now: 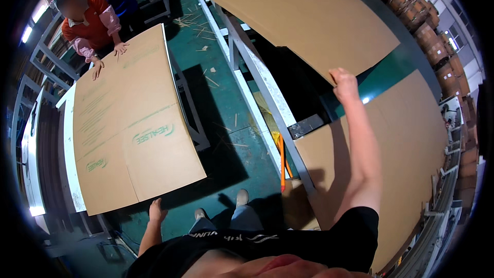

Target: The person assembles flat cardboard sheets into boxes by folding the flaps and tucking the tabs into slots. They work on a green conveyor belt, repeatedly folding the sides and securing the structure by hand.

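My right hand (345, 85) is closed on the near corner of a plain brown cardboard sheet (314, 20), which is lifted and tilted above the green-topped table on the right. Low on the left, my left hand (156, 211) is just off the near edge of a printed cardboard sheet (149, 92); its fingers look loosely apart and nothing shows in them. Green print and crease lines mark that sheet, which lies on a stand. A second plain cardboard sheet (396, 149) lies under my right forearm.
Across the printed sheet, a person in an orange top (92, 20) rests both hands on its far edge. A white metal frame (262, 82) runs beside the right table, with an orange rod (282, 164) near it. Scraps litter the green floor (221, 108). Stacked cardboard bundles (427, 41) stand far right.
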Motion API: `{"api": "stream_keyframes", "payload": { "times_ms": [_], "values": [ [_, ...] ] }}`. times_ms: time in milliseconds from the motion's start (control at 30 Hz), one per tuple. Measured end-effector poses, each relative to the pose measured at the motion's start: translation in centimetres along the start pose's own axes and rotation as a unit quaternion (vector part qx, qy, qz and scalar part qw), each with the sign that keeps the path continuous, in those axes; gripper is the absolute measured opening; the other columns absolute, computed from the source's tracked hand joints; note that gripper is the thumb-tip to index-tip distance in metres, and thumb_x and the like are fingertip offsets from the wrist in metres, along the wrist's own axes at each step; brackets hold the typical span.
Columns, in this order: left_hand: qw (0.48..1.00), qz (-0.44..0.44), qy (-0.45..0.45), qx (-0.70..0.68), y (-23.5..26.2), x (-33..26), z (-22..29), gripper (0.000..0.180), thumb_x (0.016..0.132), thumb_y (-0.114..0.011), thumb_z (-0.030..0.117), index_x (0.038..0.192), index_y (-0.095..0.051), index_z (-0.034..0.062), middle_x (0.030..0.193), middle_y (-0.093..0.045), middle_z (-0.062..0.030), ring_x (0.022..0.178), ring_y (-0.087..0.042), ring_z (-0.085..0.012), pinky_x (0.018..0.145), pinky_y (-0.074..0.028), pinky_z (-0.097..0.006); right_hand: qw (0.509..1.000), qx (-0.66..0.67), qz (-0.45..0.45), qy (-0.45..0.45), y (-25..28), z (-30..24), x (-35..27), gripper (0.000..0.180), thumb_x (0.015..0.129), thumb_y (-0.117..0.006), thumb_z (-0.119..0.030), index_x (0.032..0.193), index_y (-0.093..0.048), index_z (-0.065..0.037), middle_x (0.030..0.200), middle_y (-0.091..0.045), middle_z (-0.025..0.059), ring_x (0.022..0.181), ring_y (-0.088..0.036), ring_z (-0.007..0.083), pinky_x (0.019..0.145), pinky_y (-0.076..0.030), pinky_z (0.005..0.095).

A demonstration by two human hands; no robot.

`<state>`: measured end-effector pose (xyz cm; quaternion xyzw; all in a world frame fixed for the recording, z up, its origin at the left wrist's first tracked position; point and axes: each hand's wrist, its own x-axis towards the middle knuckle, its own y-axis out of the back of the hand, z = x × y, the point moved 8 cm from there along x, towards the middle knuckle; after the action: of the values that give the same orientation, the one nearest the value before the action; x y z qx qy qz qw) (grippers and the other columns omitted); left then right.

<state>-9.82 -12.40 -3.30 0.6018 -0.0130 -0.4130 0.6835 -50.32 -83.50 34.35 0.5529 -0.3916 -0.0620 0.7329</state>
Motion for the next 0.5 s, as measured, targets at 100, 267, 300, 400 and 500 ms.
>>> {"api": "stream_keyframes", "payload": {
  "times_ms": [100, 267, 300, 400, 500],
  "values": [
    [0.989, -0.019, -0.146, -0.032, 0.9, 4.2, 7.1, 0.044, 0.07, -0.072, 0.014, 0.113, -0.065, 0.0061, 0.109, -0.065, -0.0181, 0.103, -0.061, -0.0369, 0.093, -0.049, -0.043, 1.0, 0.02, 0.015, -0.001, 9.9, -4.1, -1.1, 0.039, 0.061, -0.061, 0.011, 0.096, -0.065, -0.006, 0.089, -0.065, 0.0142, 0.086, -0.062, 0.0358, 0.073, -0.052, 0.0425],
    [0.936, 0.088, -0.331, -0.08, 9.7, 5.0, 25.0, 0.033, 0.077, -0.068, 0.011, 0.109, -0.065, 0.006, 0.1, -0.067, -0.0166, 0.093, -0.064, -0.0369, 0.082, -0.052, -0.042, 0.989, 0.068, 0.117, 0.053, 24.6, -19.6, -3.9, 0.032, 0.071, -0.077, -0.003, 0.101, -0.067, -0.006, 0.085, -0.068, 0.0109, 0.077, -0.068, 0.0259, 0.068, -0.053, 0.0321],
    [0.919, 0.056, -0.364, -0.141, 10.1, 5.4, 27.4, 0.035, 0.078, -0.069, 0.013, 0.111, -0.064, 0.0055, 0.102, -0.067, -0.0163, 0.096, -0.064, -0.0361, 0.084, -0.052, -0.041, 0.984, 0.097, 0.139, 0.059, 27.8, -23.4, -3.9, 0.035, 0.071, -0.079, -0.004, 0.103, -0.066, -0.005, 0.086, -0.069, 0.0102, 0.078, -0.069, 0.0223, 0.069, -0.054, 0.0297],
    [0.841, 0.057, -0.493, -0.216, 12.7, 3.7, 35.0, 0.049, 0.076, -0.072, 0.014, 0.123, -0.06, 0.0051, 0.116, -0.064, -0.0148, 0.101, -0.065, -0.0276, 0.084, -0.053, -0.037, 0.963, 0.168, 0.2, 0.071, 37.0, -34.1, -3.0, 0.045, 0.068, -0.079, 0.003, 0.11, -0.064, -0.002, 0.087, -0.069, 0.0095, 0.072, -0.065, 0.0179, 0.066, -0.053, 0.0284],
    [0.722, -0.209, -0.341, -0.564, 8.3, 4.4, 41.7, 0.077, 0.086, -0.07, 0.034, 0.147, -0.034, 0.005, 0.147, -0.041, -0.0155, 0.136, -0.038, -0.0297, 0.108, -0.035, -0.042, 0.882, 0.367, 0.28, 0.097, 46.1, -40.9, -0.7, 0.047, 0.081, -0.073, -0.019, 0.12, -0.058, 0.002, 0.103, -0.067, 0.0163, 0.091, -0.067, 0.0233, 0.086, -0.051, 0.039]
  ]
}}
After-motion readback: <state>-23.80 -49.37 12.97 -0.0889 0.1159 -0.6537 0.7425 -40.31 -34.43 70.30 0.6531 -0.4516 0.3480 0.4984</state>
